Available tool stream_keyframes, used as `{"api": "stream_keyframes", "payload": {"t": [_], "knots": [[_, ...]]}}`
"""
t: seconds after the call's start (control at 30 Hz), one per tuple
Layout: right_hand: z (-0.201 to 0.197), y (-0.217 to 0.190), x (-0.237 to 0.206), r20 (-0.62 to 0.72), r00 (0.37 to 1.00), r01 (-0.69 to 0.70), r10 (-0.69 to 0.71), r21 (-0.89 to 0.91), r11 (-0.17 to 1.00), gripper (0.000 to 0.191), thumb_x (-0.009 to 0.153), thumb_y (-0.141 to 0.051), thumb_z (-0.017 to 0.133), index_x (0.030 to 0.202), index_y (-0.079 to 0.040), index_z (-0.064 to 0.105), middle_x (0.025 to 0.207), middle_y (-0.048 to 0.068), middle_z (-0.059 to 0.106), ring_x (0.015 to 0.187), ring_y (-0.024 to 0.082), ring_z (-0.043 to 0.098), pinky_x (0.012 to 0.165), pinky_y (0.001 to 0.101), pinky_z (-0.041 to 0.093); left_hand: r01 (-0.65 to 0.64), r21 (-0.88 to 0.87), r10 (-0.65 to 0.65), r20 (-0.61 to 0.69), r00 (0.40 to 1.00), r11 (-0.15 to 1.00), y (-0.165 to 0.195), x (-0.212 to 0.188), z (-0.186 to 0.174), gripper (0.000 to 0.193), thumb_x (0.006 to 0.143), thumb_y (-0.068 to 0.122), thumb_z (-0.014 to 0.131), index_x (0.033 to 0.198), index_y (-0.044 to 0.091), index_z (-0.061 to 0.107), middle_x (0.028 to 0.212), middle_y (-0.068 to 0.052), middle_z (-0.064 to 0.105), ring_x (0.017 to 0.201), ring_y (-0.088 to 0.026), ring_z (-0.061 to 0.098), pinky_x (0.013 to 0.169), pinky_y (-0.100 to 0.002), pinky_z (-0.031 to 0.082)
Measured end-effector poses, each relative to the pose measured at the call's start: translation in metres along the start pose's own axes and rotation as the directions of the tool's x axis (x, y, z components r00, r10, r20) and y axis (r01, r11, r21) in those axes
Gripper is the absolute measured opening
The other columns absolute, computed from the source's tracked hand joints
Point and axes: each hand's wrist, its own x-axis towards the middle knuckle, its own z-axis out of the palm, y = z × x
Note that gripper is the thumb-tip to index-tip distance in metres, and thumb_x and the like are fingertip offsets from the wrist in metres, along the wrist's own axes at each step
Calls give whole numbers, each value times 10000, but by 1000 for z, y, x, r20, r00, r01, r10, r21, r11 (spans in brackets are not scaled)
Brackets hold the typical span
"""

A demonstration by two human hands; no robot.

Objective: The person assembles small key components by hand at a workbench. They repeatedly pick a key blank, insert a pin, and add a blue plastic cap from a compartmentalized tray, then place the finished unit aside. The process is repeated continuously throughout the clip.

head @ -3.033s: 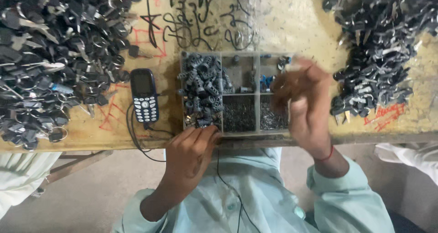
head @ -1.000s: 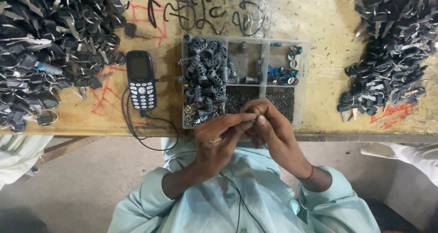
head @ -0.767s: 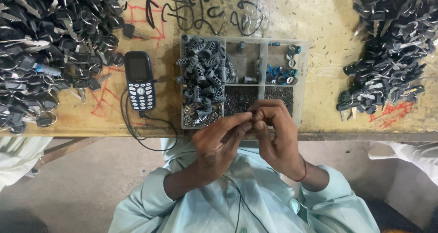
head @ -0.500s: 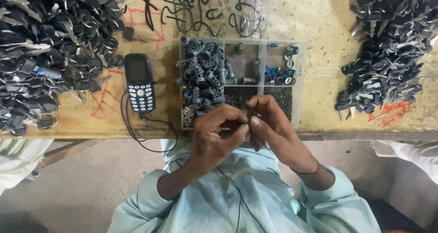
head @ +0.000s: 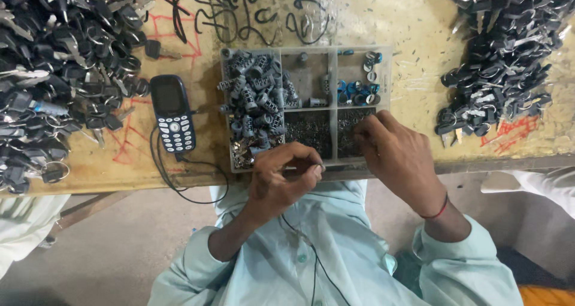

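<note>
The tray [head: 305, 53] lies with its long axis running left to right across the surface [head: 413, 30], its near edge almost at the surface's front lip. It is a clear plastic box split into compartments: grey ribbed cylinders [head: 254, 99] heaped in the tall left one, blue and silver rings [head: 358, 90] in the far right one, dark fine bits in the two near cells.

The left hand [head: 281, 177] hovers just off the tray's near edge, fingers pinched narrow on something too small to make out. The right hand [head: 398, 156] lies over the tray's near right cell, fingers curled down into it (whether they grip anything I cannot tell). A red thread [head: 436, 210] circles that wrist.

Left of the tray lies a dark keypad phone [head: 172, 114], pointing away from the person, its black cable [head: 179, 183] looping off the front lip. Well left of the tray sprawls a heap of black-headed keys [head: 57, 72]; well right of it, a second heap [head: 506, 54].

The surface is yellowed, scuffed board with black and red scribbles beyond and left of the tray. Below it, bare concrete floor [head: 102, 252].
</note>
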Motion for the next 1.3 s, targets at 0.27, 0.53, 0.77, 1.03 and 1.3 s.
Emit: {"api": "stream_keyframes", "payload": {"t": [0.27,0.53,0.77,1.03,1.3], "knots": [[-3,5,-3,-68,986,-138,154,199,970,101,909,-117,770,1005,-107,741,893,56,686,612,208,649,563,329,491,-45,74,44,12,999,996,-1,-1,3,81,900,77,743,966,39,715,874,-42,743,795,-92,738,737,-236,601],[-5,-2,-14,143,989,-88,-23,720,688,94,919,-48,717,998,-38,667,894,71,652,754,153,618,664,273,503,230,-206,-213,100,972,951,-8,-5,13,161,957,128,706,1059,3,700,870,-33,726,770,-69,680,705,-238,580],[5,-17,-14,78,992,33,-101,605,795,146,862,-67,772,959,-37,667,865,56,666,727,159,644,651,284,509,146,-247,-117,127,985,958,-12,-7,11,165,1018,125,655,1112,-9,664,987,-30,704,883,-69,675,812,-241,592],[-6,-19,-17,-11,990,126,-141,527,841,174,869,-78,788,997,-37,677,945,75,694,805,196,688,698,315,537,73,-70,-67,78,995,995,2,-6,10,136,971,120,682,1054,13,683,911,-45,736,815,-73,717,728,-232,591],[-7,-20,-16,45,991,83,-127,537,839,190,847,-84,799,987,-28,684,930,72,699,702,161,697,620,292,548,61,-127,-46,119,992,990,6,-5,9,134,991,103,677,1065,-8,682,930,-54,720,828,-81,705,747,-249,598]]}}
